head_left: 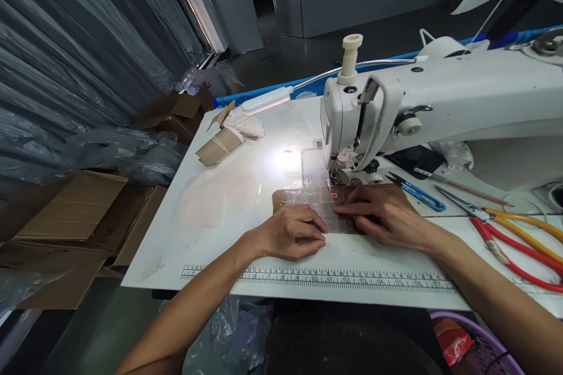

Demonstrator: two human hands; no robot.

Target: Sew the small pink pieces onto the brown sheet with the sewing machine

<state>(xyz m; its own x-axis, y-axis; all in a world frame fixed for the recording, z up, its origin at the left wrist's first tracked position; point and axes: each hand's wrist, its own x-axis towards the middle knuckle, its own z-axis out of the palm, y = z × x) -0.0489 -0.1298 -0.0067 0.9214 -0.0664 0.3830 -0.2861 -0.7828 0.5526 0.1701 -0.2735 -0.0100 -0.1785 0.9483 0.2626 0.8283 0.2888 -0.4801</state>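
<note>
A sewing workshop: an industrial sewing machine point(422, 105) stands on a white counter point(211, 210) with a printed ruler point(316, 278); scissors point(514, 234) lie right of the machine, cardboard boxes point(74, 216) left.

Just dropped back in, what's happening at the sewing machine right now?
A person sits at a white sewing machine with both hands flat on a brown piece wrapped in clear plastic, which lies on the white table at the needle area. The left hand presses its near left edge; the right hand presses its right part, fingers pointing toward the presser foot. Blue thread snips and red-handled scissors lie unused to the right. The machine lamp is on.
</note>
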